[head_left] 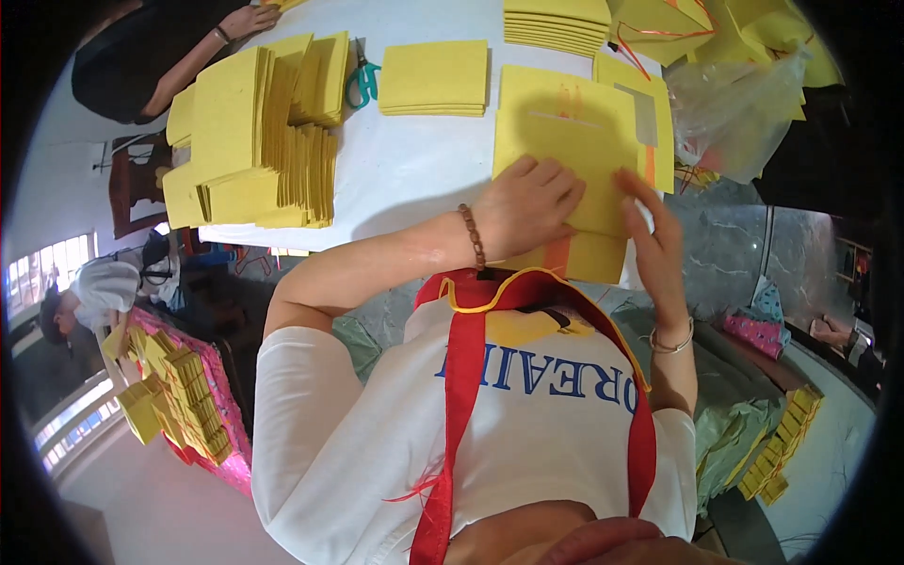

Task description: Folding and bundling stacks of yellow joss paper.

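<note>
On the white table before me lies a large yellow folded paper (556, 132) with orange marks, its lower part folded near my body. Fingers curled and pressed together, my left hand (527, 209) grips it near the fold; what lies under the fingertips is hidden. My right hand (655, 235) is at the paper's right edge, fingers apart and slightly blurred, the thumb side toward the sheet. Another yellow piece with a grey patch (645, 113) sticks out from beneath at the right. An orange strip (557, 254) shows on the part closest to me.
Stacks of folded yellow paper (226, 113) stand at the left, a smaller pile (433, 77) farther back. Teal-handled scissors (363, 80) lie between them. At the far right is a clear plastic bag (744, 113). A co-worker's arm (193, 80) reaches in at far left.
</note>
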The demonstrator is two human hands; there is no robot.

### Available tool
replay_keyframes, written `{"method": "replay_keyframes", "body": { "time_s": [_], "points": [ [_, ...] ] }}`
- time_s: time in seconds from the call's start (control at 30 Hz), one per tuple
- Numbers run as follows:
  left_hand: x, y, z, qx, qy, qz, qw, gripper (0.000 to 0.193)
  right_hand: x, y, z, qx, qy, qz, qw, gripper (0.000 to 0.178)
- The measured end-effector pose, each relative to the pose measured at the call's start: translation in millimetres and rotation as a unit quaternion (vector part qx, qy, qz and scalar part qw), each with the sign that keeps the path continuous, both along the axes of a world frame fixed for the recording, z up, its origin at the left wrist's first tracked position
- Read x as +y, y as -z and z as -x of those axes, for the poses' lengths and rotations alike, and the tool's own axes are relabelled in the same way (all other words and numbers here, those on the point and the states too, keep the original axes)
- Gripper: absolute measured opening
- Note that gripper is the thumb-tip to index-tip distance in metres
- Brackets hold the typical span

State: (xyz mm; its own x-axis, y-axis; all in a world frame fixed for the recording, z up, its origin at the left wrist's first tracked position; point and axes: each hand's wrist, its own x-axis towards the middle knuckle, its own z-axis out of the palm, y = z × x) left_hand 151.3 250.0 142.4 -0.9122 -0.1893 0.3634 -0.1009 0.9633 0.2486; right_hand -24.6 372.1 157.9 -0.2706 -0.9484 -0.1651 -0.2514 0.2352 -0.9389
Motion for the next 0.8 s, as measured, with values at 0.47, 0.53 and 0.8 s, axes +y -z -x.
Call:
{"method": "replay_keyframes", "body": {
  "time_s": [0.47, 0.53, 0.8],
  "points": [
    [26, 8, 12, -0.012, -0.079, 0.201, 0.976, 0.036, -43, 31, 5, 0.405, -0.081, 0.065, 0.908, 0.047],
    [24, 4, 11, -0.011, -0.07, 0.212, 0.975, 0.036, -44, 29, 9, 0.344, -0.104, 0.075, 0.93, 0.047],
    [9, -4, 11, 0.019, -0.058, 0.129, 0.99, 0.029, -35, 17, 24, -0.065, 0.011, 0.123, 0.99, 0.052]
  ]
}}
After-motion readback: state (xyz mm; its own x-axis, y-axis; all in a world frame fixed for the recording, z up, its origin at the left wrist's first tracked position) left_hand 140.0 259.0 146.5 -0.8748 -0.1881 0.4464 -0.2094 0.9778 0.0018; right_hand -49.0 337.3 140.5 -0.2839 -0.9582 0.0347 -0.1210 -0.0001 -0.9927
